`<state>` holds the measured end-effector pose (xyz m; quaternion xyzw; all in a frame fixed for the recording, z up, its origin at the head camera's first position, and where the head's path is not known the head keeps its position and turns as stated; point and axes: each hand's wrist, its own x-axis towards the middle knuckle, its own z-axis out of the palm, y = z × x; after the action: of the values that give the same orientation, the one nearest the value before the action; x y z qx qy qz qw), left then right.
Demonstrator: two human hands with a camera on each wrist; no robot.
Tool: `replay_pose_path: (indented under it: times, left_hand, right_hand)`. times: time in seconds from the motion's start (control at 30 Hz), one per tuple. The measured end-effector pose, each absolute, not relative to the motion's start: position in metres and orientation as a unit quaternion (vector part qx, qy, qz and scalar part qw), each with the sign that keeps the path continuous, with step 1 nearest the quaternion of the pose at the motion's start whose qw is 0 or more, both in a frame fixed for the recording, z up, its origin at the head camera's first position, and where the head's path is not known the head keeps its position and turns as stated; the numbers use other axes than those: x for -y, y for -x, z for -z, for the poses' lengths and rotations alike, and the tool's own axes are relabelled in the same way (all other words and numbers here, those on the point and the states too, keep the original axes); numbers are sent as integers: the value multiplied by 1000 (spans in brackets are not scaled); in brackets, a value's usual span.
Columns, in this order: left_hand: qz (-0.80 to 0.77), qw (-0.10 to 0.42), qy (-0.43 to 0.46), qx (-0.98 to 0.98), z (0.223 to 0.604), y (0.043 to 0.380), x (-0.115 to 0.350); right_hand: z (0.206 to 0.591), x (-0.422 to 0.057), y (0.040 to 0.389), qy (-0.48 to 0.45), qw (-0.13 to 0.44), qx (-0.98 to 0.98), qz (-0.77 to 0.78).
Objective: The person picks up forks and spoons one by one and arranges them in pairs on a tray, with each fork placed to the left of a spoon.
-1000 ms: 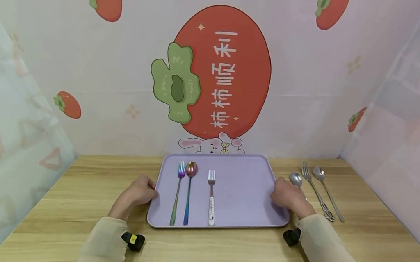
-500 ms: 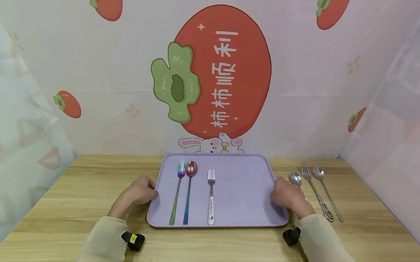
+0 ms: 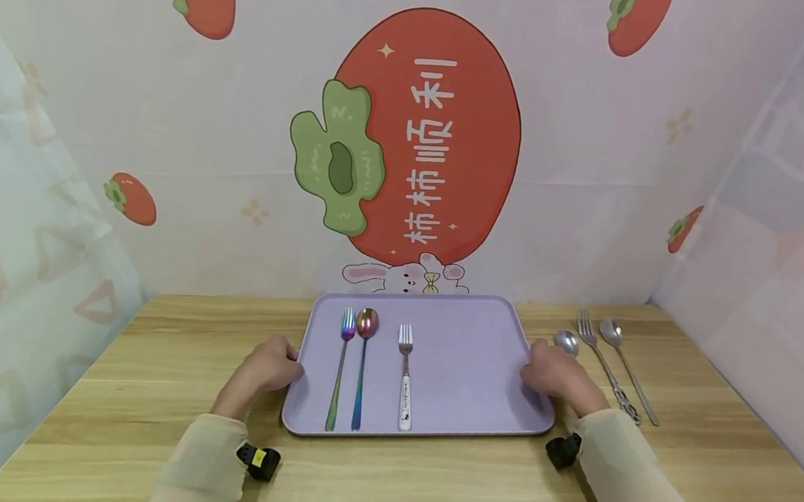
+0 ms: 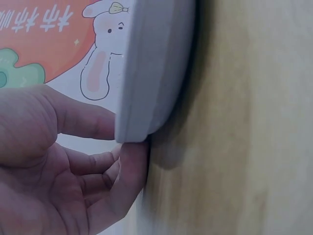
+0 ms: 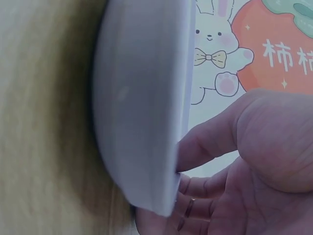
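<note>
A pale purple rectangular tray lies on the wooden table. My left hand pinches its left edge; in the left wrist view the thumb presses the rim and the curled fingers reach underneath. At the opposite edge, my right hand holds the tray's side between thumb and fingers. On the tray lie a rainbow-coloured fork, a spoon with a coppery bowl and blue handle, and a smaller fork with a white patterned handle.
Right of the tray lie a silver spoon, its handle hidden by my right hand, an ornate silver fork and another silver spoon. A printed cloth backdrop stands along the table's back edge, with more cloth at both sides.
My right hand and wrist have shifted very slightly to the right, hiding more of the nearest silver spoon's handle. The tray, its cutlery and my left hand look almost unchanged.
</note>
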<state>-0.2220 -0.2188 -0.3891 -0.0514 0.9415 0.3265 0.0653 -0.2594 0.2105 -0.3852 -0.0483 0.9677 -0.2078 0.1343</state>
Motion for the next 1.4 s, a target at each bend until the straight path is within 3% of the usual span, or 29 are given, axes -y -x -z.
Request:
replay_pose_path:
  times: [0.43, 1.4]
  left_hand:
    - [-334, 76, 48, -938, 392, 227, 220]
    - [-337, 86, 48, -936, 394, 227, 225]
  right_hand:
    - [385, -215, 261, 47, 112, -964, 237]
    - [394, -212, 265, 36, 120, -962, 244]
